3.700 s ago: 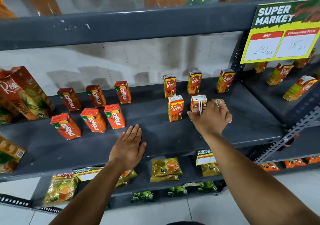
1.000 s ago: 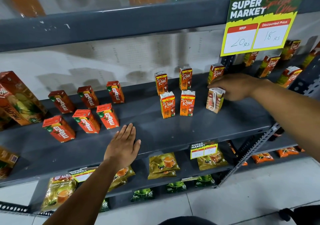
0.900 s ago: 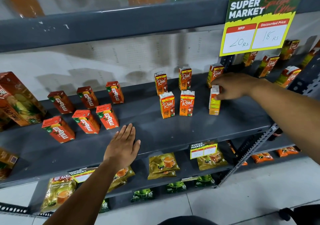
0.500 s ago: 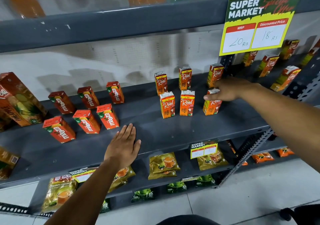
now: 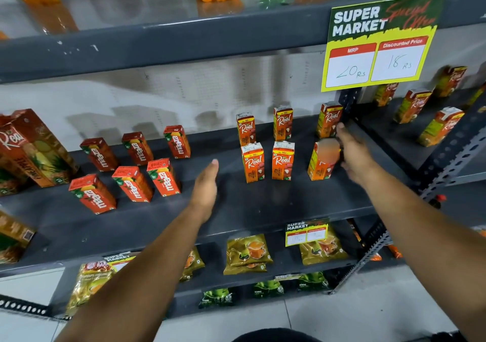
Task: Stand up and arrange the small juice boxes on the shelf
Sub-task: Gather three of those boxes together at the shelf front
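Note:
Small orange Real juice boxes stand upright in two rows on the grey shelf [image 5: 263,210]: a back row [image 5: 283,123] and a front row [image 5: 282,161]. The front right box [image 5: 320,165] stands slightly tilted, its top blurred. My right hand [image 5: 353,155] is just right of that box, fingers spread, holding nothing. My left hand [image 5: 206,188] hovers edge-on above the shelf's middle, fingers straight, empty. Several red Maaza boxes [image 5: 132,182] stand in two rows on the left.
Large Real cartons [image 5: 31,147] stand at the far left. A yellow price sign [image 5: 378,44] hangs from the upper shelf. More juice boxes [image 5: 439,126] sit on the neighbouring shelf to the right. Tea packets [image 5: 248,252] lie on the lower shelf.
My right hand has let go of the front right Real box and drawn back to its right. My left hand has lifted off the shelf and turned edge-on.

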Tool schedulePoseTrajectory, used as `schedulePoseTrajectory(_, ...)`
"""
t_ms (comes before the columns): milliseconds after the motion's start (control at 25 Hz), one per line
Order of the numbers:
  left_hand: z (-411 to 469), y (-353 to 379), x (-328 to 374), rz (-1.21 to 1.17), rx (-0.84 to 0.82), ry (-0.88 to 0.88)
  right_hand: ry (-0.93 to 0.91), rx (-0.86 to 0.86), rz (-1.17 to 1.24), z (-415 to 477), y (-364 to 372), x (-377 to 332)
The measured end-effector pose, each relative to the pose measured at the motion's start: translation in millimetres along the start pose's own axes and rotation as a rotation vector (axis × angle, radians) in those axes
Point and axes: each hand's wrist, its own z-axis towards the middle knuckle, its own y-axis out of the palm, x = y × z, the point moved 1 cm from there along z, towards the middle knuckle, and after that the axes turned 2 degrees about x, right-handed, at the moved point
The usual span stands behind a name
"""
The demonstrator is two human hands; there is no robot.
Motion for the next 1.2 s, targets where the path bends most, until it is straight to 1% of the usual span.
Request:
schedulePoseTrajectory(80, 2.3, 31.6, 18.3, -0.17, 0.01, -0.056, 0.033, 0.005, 0.107, 1.2, 11.7, 9.7)
schedulePoseTrajectory(160, 1.8, 59.0, 28.6, -0.235, -0.008, -0.063, 0.043, 0.038, 0.111, 1.1, 22.7, 20.2)
schedulePoseTrajectory(240, 2.8, 79.5, 33.2, -0.254, -0.007, -0.062, 0.009, 0.058, 0.069, -4.4, 33.9, 24.7)
schedulePoseTrajectory(400, 8.0, 101.0, 30.0, -0.262, 0.052, -0.028, -0.073, 0.007, 0.109, -14.8, 52.2, 29.7)
schedulePoseTrajectory(560, 6.3, 119.9, 29.7, -0.239, 0.057, 0.016, -0.067, 0.0, 0.084, -19.0, 66.5, 36.4)
schedulePoseTrajectory(680, 6.0, 123.2, 25.0, -0.236, 0.079, 0.007, -0.102, 0.021, 0.068, -22.7, 66.2, 34.9)
schedulePoseTrajectory(840, 5.0, 124.2, 27.3, -0.275, 0.068, -0.016, -0.097, -0.031, 0.05, -27.6, 63.6, 24.4)
schedulePoseTrajectory(880, 3.9, 120.8, 26.4, -0.246, 0.04, -0.008, -0.082, -0.073, 0.039, -27.7, 59.8, 23.4)
schedulePoseTrajectory(960, 6.2, 107.0, 18.7, -0.115, -0.051, 0.093, -0.127, -0.235, -0.047, -25.0, 46.3, 23.2)
schedulePoseTrajectory(1040, 15.7, 86.3, 10.1, 0.1, -0.156, 0.22, -0.215, -0.443, -0.329, -11.2, 27.6, 30.1)
schedulePoseTrajectory(1080, 21.9, 76.1, 8.3, 0.233, -0.186, 0.249, -0.222, -0.495, -0.5, -3.8, 20.0, 32.9)
schedulePoseTrajectory(1120, 28.8, 68.0, 7.7, 0.36, -0.205, 0.251, -0.219, -0.496, -0.664, 1.3, 15.0, 33.1)
schedulePoseTrajectory(1160, 34.6, 62.3, 9.0, 0.47, -0.228, 0.242, -0.222, -0.483, -0.776, 4.3, 12.5, 31.7)
schedulePoseTrajectory(1200, 41.4, 59.2, 8.5, 0.552, -0.253, 0.227, -0.231, -0.467, -0.837, 6.8, 12.2, 30.9)
